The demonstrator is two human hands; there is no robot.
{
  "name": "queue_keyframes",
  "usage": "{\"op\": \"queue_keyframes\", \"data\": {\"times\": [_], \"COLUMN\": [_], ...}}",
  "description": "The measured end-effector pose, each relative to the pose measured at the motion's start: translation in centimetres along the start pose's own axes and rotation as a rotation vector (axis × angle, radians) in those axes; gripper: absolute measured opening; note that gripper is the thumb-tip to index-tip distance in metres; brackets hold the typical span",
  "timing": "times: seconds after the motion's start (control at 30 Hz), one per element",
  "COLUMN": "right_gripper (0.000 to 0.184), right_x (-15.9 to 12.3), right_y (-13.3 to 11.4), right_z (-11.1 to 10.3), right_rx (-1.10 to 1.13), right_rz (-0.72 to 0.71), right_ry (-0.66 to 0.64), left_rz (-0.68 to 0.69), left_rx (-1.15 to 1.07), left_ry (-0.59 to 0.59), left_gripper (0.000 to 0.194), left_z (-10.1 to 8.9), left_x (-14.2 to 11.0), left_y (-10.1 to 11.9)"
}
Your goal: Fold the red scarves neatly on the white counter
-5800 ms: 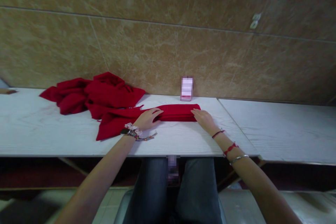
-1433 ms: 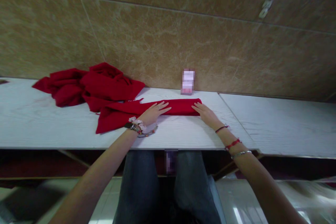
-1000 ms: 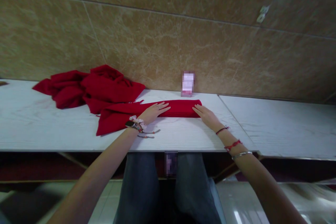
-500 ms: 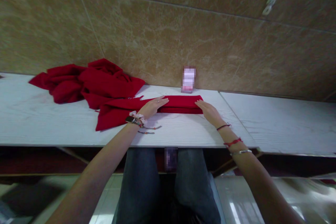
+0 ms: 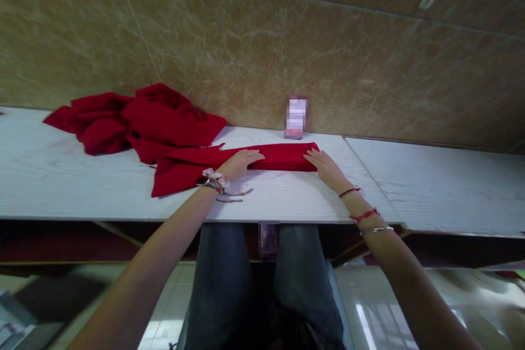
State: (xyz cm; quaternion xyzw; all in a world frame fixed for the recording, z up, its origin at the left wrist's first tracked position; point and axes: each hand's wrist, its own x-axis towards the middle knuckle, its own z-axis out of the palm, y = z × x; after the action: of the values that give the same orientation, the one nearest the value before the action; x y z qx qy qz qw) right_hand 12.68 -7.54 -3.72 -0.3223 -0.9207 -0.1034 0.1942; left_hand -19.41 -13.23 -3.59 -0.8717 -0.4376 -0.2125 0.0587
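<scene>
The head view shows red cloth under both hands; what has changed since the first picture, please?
The red cloth, visibly layered along its near edge at first, now looks smoother; the scene sits higher in view. The left hand and right hand still rest on it; the crumpled pile stays put.

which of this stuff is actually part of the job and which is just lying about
Part of the job:
- folded red strip, touched by the left hand and right hand
- crumpled red cloth, probably; can't tell if it's joined to the strip
- white table under the cloth

Just lying about:
- blurred-out object by the wall, apart from both hands
</scene>
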Motion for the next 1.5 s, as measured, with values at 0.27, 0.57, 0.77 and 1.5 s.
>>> {"op": "queue_keyframes", "data": {"times": [0.27,0.57,0.77,1.5], "right_gripper": [0.058,0.044,0.043,0.042], "right_x": [-0.1,3.3,6.7,4.3], "right_y": [0.2,3.1,2.2,0.9], "right_z": [0.2,-1.2,1.0,0.8], "right_rx": [0.107,0.318,0.197,0.053], "right_rz": [0.081,0.287,0.596,0.166], "right_ry": [-0.029,0.043,0.078,-0.188], "left_rz": [-0.066,-0.169,-0.178,-0.133], "left_rx": [0.022,0.092,0.169,0.175], "left_ry": [-0.141,-0.184,-0.204,-0.169], "left_gripper": [0.063,0.041,0.041,0.042], "left_z": [-0.9,-0.8,1.0,1.4], "left_x": [0.0,5.1,5.7,5.1], "left_y": [1.5,3.9,4.2,4.0]}}
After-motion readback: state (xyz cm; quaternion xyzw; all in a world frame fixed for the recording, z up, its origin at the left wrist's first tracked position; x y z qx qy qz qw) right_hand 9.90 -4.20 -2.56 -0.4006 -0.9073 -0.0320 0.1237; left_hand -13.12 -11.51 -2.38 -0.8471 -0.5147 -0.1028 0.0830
